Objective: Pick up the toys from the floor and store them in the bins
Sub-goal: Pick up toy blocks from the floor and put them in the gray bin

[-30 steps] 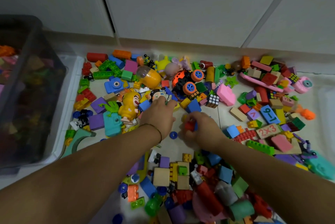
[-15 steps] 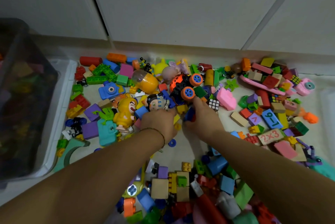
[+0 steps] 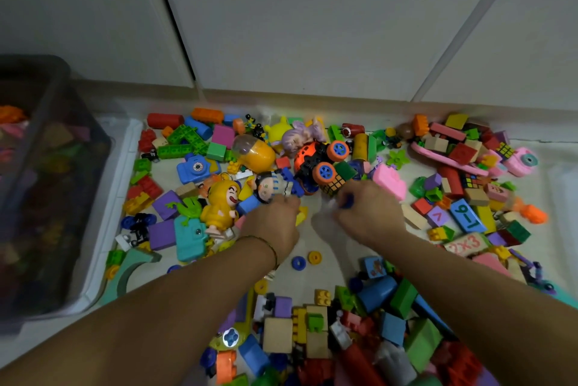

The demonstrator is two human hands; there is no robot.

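The 2 hands sit low among the toys (image 3: 219,204) on the floor (image 3: 325,248), likely to gather handfuls for the bin (image 3: 72,104) at left. The right hand (image 3: 369,217) pinches a small blue piece (image 3: 347,200), grip narrow; the left hand (image 3: 275,223) (curled beside a yellow block (image 3: 301,216)) has a grip that cannot be told.

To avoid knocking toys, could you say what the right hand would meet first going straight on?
Probably the small puzzle cube just beyond the right hand, which pinches a blue piece, before the orange car; depth unclear.
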